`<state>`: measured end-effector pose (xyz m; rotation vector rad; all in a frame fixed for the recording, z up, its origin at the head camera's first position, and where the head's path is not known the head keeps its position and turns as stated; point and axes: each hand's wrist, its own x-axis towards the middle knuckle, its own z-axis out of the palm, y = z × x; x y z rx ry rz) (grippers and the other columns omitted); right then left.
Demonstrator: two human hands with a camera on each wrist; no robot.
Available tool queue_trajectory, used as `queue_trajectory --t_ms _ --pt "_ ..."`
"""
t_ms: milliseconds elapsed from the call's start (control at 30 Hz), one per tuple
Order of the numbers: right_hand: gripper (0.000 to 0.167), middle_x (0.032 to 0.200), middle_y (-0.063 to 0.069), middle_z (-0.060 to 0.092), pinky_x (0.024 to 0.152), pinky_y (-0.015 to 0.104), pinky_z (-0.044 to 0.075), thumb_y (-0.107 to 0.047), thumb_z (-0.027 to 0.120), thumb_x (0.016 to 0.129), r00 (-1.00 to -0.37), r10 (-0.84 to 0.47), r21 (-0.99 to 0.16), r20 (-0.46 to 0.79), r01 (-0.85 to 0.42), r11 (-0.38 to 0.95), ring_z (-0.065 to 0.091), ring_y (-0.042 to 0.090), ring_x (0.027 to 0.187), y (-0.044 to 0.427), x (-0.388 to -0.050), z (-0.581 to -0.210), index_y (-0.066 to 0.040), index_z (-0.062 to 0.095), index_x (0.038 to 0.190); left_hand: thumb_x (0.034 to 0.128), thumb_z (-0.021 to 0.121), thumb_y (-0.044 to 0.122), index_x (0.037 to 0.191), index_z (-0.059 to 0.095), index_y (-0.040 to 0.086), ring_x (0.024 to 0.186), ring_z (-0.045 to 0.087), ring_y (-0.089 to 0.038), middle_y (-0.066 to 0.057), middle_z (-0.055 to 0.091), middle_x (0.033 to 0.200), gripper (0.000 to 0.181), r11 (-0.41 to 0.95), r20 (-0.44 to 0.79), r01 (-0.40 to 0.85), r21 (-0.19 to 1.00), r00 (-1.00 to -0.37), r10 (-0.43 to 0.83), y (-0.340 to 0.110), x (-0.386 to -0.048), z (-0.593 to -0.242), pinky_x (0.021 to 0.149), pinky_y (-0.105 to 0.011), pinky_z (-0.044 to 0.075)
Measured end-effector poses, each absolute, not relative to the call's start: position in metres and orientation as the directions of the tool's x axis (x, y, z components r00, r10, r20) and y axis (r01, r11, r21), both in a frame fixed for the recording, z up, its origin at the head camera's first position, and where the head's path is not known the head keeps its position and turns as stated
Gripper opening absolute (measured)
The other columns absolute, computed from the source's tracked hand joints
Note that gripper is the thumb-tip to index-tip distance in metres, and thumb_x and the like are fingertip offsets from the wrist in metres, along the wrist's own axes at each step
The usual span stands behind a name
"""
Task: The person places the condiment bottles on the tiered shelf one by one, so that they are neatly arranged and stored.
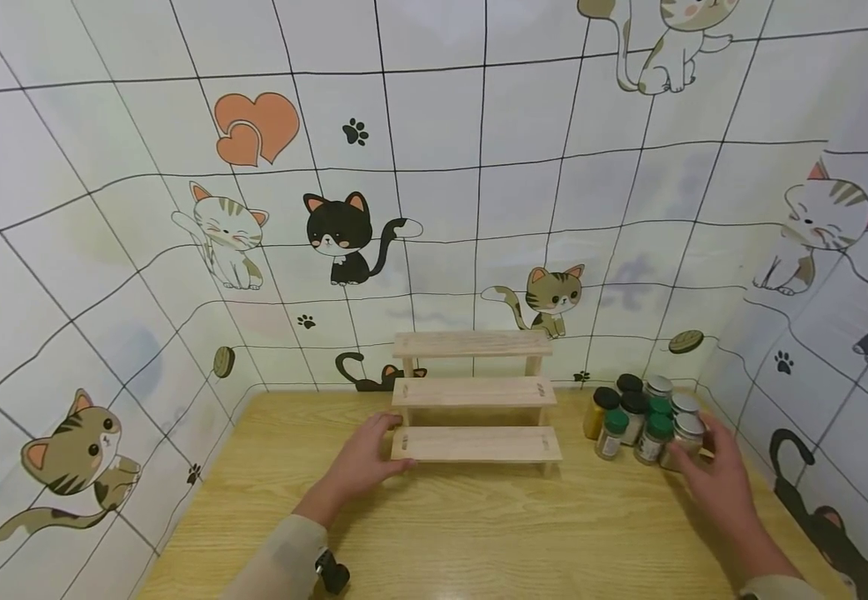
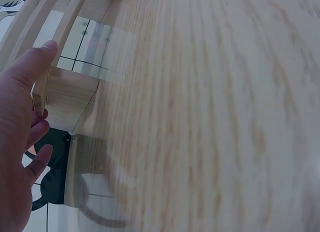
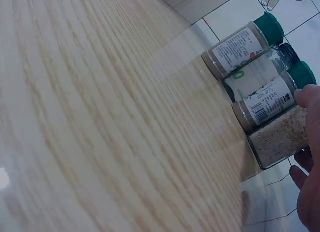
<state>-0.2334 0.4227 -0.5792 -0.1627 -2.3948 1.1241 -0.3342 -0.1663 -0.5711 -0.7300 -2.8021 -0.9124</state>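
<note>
A three-step wooden display rack (image 1: 475, 443) stands at the table's back, near the middle. My left hand (image 1: 362, 457) grips the left end of its lowest step, thumb on the front edge. In the left wrist view, the fingers curl round the end of that board (image 2: 41, 94). To the right, several spice jars stand in a tight cluster. My right hand (image 1: 720, 482) holds the front right jar (image 1: 689, 427), which has a silver lid, between thumb and fingers. Coarse pale contents show through this jar's glass (image 3: 277, 139) in the right wrist view; the hand covers its lid there.
Beside the held jar are green-lidded jars (image 1: 655, 438) and black-lidded jars (image 1: 632, 408), plus a yellow one (image 1: 599, 414) at the cluster's left. The wooden table (image 1: 479, 533) meets cat-printed sheeting (image 1: 434, 208) at the back and sides.
</note>
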Motion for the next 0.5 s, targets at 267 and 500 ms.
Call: queue_trajectory --t_ms 267,500 --pt "0.076 0.151 0.029 0.049 0.085 -0.001 0.035 -0.013 0.076 0.106 -0.848 0.36 -0.771 0.388 -0.085 0.631 0.048 0.008 0.116 0.419 -0.238 -0.585 0.001 0.034 0.168 0.0887 0.095 0.047 0.149 0.062 0.008 0.136 0.062 -0.032 -0.008 0.065 0.147 0.079 0.698 0.223 0.458 0.551 -0.887 0.405 -0.166 -0.335 -0.57 0.114 -0.055 0.052" --pt "0.067 0.144 0.023 0.05 0.081 0.006 0.038 -0.009 0.078 0.103 -0.826 0.402 -0.779 0.396 -0.071 0.623 0.045 0.004 0.111 0.42 -0.244 -0.592 0.004 0.044 0.159 0.0863 0.098 0.042 0.143 0.064 0.007 0.127 0.067 -0.03 -0.008 0.067 0.141 0.075 0.706 0.227 0.476 0.524 -0.877 0.423 -0.164 -0.335 -0.568 0.108 -0.054 0.056"
